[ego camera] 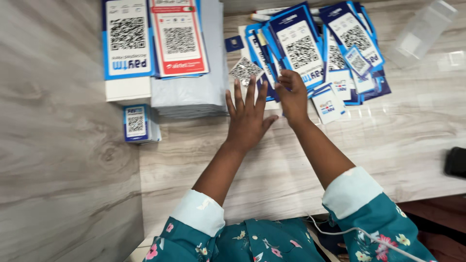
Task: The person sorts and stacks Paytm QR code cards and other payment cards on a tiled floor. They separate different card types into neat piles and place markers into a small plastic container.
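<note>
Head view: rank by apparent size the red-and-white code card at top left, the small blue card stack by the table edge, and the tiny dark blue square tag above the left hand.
1. red-and-white code card
2. small blue card stack
3. dark blue square tag

All lie flat at similar distances, so the order looks reliable.

A: What does the setting look like?

B: A pale wood-grain tabletop (398, 145) fills most of the view, seen from above. On the left lies a greyer wood-grain surface (53, 145), its boards running at another angle, meeting the tabletop along a straight edge.

A: And the light?

B: Soft and even, with faint glare on the tabletop at upper right. No walls or windows show.
</note>
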